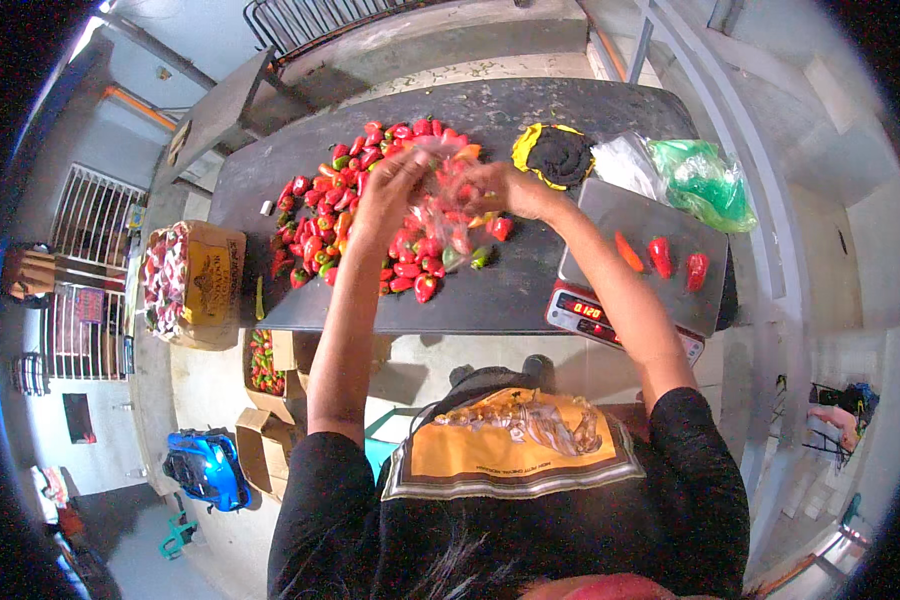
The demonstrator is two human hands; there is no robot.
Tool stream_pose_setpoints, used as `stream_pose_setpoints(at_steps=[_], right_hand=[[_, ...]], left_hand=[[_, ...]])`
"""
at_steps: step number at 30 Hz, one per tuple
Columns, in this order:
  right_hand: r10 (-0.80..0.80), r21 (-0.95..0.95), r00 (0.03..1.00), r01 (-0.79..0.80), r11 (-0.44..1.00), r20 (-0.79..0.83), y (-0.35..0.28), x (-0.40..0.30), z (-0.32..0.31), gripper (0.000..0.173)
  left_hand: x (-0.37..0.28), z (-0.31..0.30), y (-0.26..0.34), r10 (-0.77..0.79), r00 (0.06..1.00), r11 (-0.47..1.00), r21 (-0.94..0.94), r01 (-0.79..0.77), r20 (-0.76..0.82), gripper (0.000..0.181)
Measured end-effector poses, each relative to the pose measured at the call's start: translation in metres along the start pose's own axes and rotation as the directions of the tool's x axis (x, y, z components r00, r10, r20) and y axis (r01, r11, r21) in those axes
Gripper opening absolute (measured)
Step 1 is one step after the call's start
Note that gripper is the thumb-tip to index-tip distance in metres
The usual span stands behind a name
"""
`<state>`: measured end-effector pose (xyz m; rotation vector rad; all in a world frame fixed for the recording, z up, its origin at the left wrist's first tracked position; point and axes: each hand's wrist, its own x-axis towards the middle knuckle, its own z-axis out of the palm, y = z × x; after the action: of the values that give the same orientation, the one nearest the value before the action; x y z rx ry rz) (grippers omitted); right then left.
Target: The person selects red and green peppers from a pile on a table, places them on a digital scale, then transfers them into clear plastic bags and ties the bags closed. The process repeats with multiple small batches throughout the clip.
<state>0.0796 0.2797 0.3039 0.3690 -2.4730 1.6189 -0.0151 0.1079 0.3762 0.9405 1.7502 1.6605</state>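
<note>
Both my hands are raised over a heap of small red peppers on a dark table. A thin clear plastic bag hangs between them, blurred. My left hand grips one side of the bag. My right hand is at the bag's other side, its fingers blurred. Peppers show through the film; whether any lie inside I cannot tell. Under my right forearm is a digital scale with a red lit display. One orange pepper and two red peppers lie on its plate.
A black and yellow cloth bundle, white plastic bags and a green plastic bag lie behind the scale. A paper sack stands left of the table. Cardboard boxes, one holding peppers, and a blue object are on the floor.
</note>
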Motion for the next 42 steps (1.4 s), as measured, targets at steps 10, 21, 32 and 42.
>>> stream_pose_setpoints(at_steps=[10, 21, 32, 42], right_hand=[[0.475, 0.547, 0.850, -0.292, 0.785, -0.228, 0.032, -0.044, 0.036, 0.016], [0.448, 0.611, 0.668, 0.012, 0.792, -0.594, 0.012, -0.019, 0.108, 0.017], [0.449, 0.457, 0.664, -0.178, 0.872, -0.598, -0.039, 0.013, 0.209, 0.022], [0.530, 0.667, 0.693, -0.094, 0.739, -0.490, -0.058, -0.004, 0.223, 0.026]], left_hand=[[-0.072, -0.174, -0.035, 0.084, 0.907, 0.989, -0.073, -0.125, -0.412, 0.030], [-0.137, -0.223, -0.144, -0.182, 0.875, 0.983, -0.102, 0.152, -0.448, 0.024], [-0.160, -0.101, -0.090, -0.127, 0.992, 0.991, 0.039, 0.126, 0.025, 0.030], [-0.164, -0.062, -0.118, -0.058, 0.995, 0.986, -0.153, 0.069, 0.075, 0.011]])
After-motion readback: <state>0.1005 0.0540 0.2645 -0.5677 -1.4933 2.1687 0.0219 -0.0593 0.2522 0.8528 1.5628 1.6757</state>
